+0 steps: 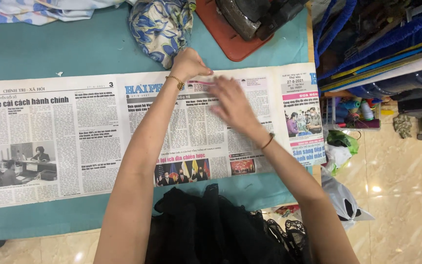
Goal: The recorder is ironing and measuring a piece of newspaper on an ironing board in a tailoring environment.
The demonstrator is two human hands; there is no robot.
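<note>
A wide open newspaper point(74, 142) lies flat across a teal-covered table point(35, 54). My left hand point(189, 64) rests at the paper's far edge near its middle fold, fingers curled down on the edge; a gold bracelet sits on that wrist. My right hand point(233, 103) lies flat and blurred on the right page, fingers spread, touching the paper. A thin band circles the right wrist. Black lace fabric point(211, 230) bunches at the table's near edge between my arms.
A blue-and-yellow floral cloth bundle point(159, 27) sits just beyond my left hand. A dark iron point(252, 17) rests on a red mat point(225, 41) at the far right. Shelves with thread spools point(360, 110) stand right of the table, with plastic bags point(343, 195) on the tiled floor.
</note>
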